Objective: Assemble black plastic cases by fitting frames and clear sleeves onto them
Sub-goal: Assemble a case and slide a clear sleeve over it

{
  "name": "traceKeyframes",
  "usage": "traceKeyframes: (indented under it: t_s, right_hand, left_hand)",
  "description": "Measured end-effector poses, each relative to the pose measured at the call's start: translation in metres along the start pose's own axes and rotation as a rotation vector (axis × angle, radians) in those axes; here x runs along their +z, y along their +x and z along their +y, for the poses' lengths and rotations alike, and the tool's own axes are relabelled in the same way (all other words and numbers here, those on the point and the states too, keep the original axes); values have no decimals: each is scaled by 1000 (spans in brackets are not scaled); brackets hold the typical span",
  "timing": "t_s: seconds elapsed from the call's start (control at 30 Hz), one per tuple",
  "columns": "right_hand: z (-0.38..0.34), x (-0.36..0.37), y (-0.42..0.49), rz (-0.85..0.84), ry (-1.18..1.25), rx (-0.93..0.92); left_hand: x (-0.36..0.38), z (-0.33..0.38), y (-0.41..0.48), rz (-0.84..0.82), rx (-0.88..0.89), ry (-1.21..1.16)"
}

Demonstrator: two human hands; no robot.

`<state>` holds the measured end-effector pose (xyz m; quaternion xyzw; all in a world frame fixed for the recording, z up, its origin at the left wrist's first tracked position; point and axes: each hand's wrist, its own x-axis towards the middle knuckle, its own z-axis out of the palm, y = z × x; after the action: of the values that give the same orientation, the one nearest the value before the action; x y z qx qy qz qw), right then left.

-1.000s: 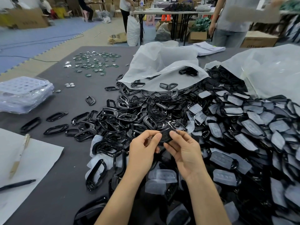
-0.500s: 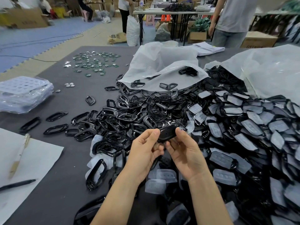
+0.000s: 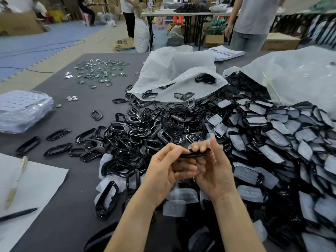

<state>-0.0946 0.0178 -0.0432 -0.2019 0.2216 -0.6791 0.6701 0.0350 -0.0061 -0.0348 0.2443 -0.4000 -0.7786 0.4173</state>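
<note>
Currently left hand (image 3: 163, 171) and right hand (image 3: 217, 172) pinch one black case (image 3: 195, 154) edge-on between them, frame pile (image 3: 138, 132) just beyond, sleeved cases (image 3: 276, 142) rightward.

Pen (image 3: 18, 214) on paper (image 3: 40, 186); perhaps circuit boards (image 3: 96, 73).

A packing workshop: heaped black frames (image 3: 138, 131) on a grey table (image 3: 69, 206), cardboard boxes (image 3: 280, 41), other workers' tables (image 3: 174, 14).

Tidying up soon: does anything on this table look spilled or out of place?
Black frames spill from the open white bag in a loose heap; several stray frames lie apart toward the left.
</note>
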Motion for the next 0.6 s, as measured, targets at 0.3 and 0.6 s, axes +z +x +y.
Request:
traceKeyframes:
  t_s: [0.3,0.6]
  right_hand:
    - [-18,-6,0,321,-1203,-237]
    - [-54,-21,11,316,-1649,-199]
  left_hand:
    - [-22,-5,7,202,132,611]
    - [-30,-4,11,330,157,484]
